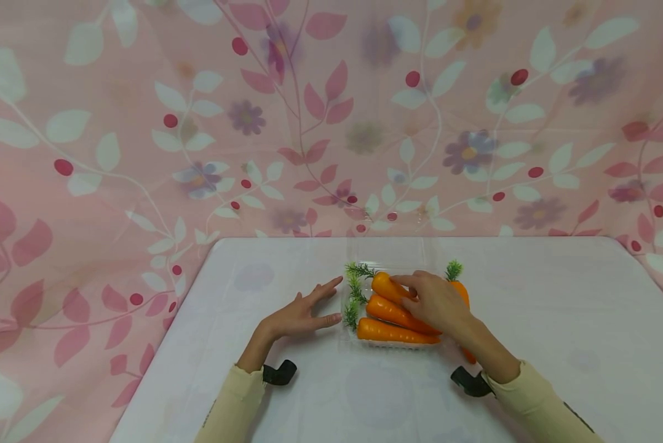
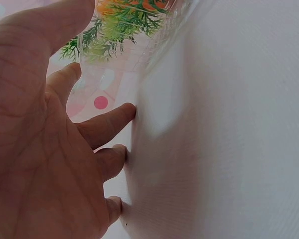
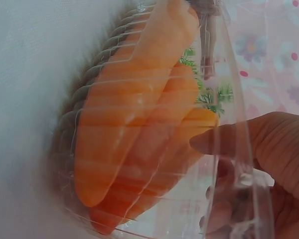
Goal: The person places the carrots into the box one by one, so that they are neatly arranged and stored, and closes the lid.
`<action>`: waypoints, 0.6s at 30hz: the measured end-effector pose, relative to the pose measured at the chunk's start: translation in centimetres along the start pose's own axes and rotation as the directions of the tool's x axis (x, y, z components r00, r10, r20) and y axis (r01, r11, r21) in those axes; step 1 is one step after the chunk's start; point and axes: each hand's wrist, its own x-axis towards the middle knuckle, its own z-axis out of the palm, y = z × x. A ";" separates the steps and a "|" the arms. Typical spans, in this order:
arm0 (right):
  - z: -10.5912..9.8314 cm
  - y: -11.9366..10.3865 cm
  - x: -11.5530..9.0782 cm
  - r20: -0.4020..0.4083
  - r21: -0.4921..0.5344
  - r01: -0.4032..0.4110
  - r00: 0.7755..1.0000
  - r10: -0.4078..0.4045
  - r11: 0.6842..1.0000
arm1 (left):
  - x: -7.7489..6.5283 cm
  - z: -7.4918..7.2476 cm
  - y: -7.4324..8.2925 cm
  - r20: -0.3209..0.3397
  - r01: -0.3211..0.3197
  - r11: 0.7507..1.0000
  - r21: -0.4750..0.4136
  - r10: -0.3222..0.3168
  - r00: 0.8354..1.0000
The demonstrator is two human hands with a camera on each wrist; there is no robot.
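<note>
White tabletop (image 1: 531,301): left hand (image 1: 298,315) spreads empty beside the tray (image 1: 399,347), right hand (image 1: 435,300) pinches a carrot (image 1: 384,285) that hasty release could roll.

– "Can any lettering be read?"
– "None in the three views. A thin dark mark (image 1: 208,413) runs along the left sleeve (image 1: 233,397), a second mark (image 1: 578,417) along the right sleeve (image 1: 536,397); neither is legible."
</note>
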 end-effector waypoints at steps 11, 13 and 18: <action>-0.3 -0.2 0.0 0.096 -0.038 0.023 0.995 -0.019 0.999 | 0.0 0.0 0.1 -0.006 -0.001 1.000 0.006 0.001 1.000; -0.3 -0.2 0.0 0.123 -0.042 0.010 0.992 -0.005 0.999 | 0.0 0.0 0.1 -0.005 0.003 1.000 0.008 -0.003 1.000; -0.2 -0.2 0.1 0.169 -0.050 -0.016 0.985 0.024 0.999 | 0.0 0.0 0.1 0.001 0.007 1.000 0.003 -0.007 1.000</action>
